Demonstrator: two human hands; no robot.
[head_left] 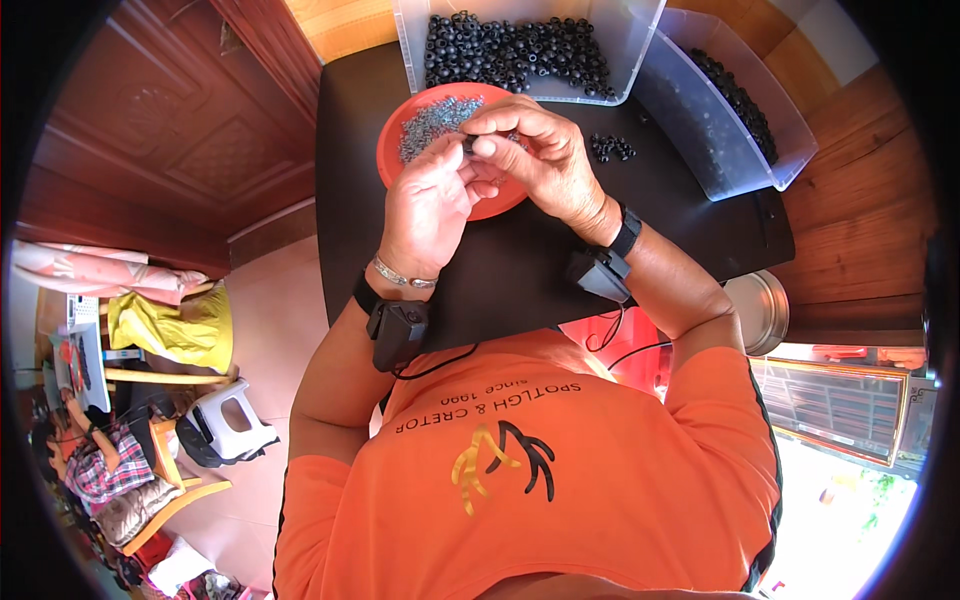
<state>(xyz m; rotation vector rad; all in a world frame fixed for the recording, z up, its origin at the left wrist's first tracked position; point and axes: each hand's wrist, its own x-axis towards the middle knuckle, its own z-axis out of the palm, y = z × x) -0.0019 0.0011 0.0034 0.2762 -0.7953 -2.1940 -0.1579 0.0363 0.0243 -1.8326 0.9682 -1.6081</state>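
Over a red-orange round plate [392,160], my two hands meet fingertip to fingertip. A small black part [470,144], mostly covered by the fingers, sits where they join. My left hand [430,205] is palm up, with its thumb and fingertips closed on the part. From the right, my right hand [545,160] pinches at the same part with thumb and forefinger. Small shiny metal pieces [432,125], too small to name surely, are heaped in the plate. Just right of my right hand lies a small pile of black round parts [610,148] on the dark table [500,270].
A clear plastic bin [411,60] of black round pieces with holes stands behind the plate. Another clear bin [735,180] with similar pieces is at the table's right. A white and grey stool [225,425] and a person in a plaid shirt [108,465] are at far left.
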